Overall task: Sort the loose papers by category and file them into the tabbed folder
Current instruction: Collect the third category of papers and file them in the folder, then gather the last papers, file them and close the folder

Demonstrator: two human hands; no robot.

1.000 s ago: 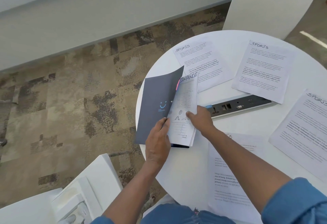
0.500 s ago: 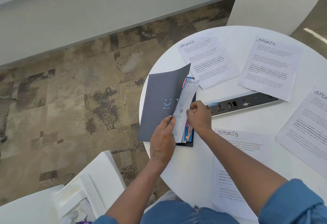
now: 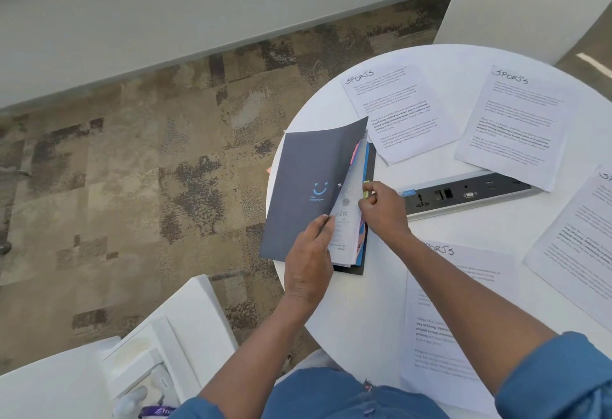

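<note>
Here the folder (image 3: 308, 183) lies at the left edge of the round white table (image 3: 357, 312), its dark grey cover lifted and tilted up to the left, a blue smile mark printed on it. The left hand (image 3: 309, 263) grips the lower edge of that cover, fingers curled over it and the thumb below, holding it open. Inside, white sheets (image 3: 344, 236) stand fanned between the cover and the dark back panel, with pink and blue dividers showing along their right edge. The right hand (image 3: 382, 211) reaches across from the right with its fingers bent, pinching a small yellow-green tab (image 3: 366, 188) at the edge of the pages, about halfway up the folder.

Four loose papers headed "SPORTS" in handwriting lie flat on the table, well apart from the folder's open side. One (image 3: 397, 110) sits just above the folder, its lower left corner close to the folder's top. Another (image 3: 520, 124) lies further right. A third (image 3: 579, 253) runs off the right edge of the view. The fourth (image 3: 443, 329) lies near the person, partly under the right forearm. A grey power strip (image 3: 463, 195) is set into the table between the upper papers and the right hand. Both arms wear rolled blue sleeves.
</note>
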